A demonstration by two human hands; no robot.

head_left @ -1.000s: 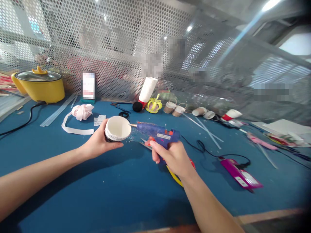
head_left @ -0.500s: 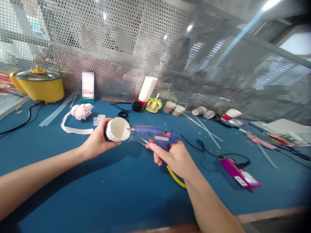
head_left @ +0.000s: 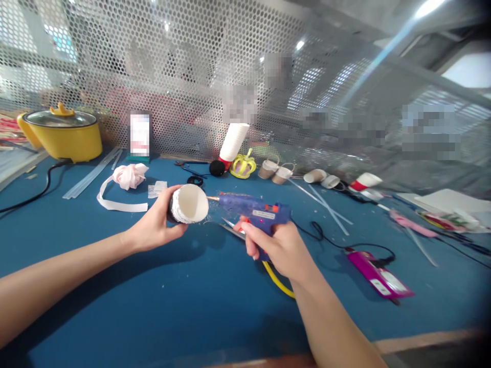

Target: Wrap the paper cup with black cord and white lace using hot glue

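My left hand (head_left: 159, 220) is wrapped round a paper cup (head_left: 193, 203), its pale open mouth turned toward me. White lace-like trim runs below the rim, with a black band behind it. In my right hand (head_left: 274, 243) is a blue hot glue gun (head_left: 249, 207), gripped by its handle. Its metal nozzle points left, at or just beside the cup's rim; I cannot tell whether they touch. Scissors (head_left: 232, 228) with a yellow handle (head_left: 278, 282) lie on the table, partly hidden behind my right hand.
Along the back stand a yellow pot (head_left: 63, 135), a phone (head_left: 139, 134), stacked paper cups (head_left: 234, 140), a yellow crown-like piece (head_left: 243, 166) and small cups (head_left: 282, 174). A pale ribbon roll (head_left: 129, 176) lies left, clear glue sticks (head_left: 330, 207) and a purple power strip (head_left: 379, 273) right.
The glue gun has moved slightly right, its nozzle drawing back from over the cup's opening to its right edge. The cup has shifted a little right and turned slightly.
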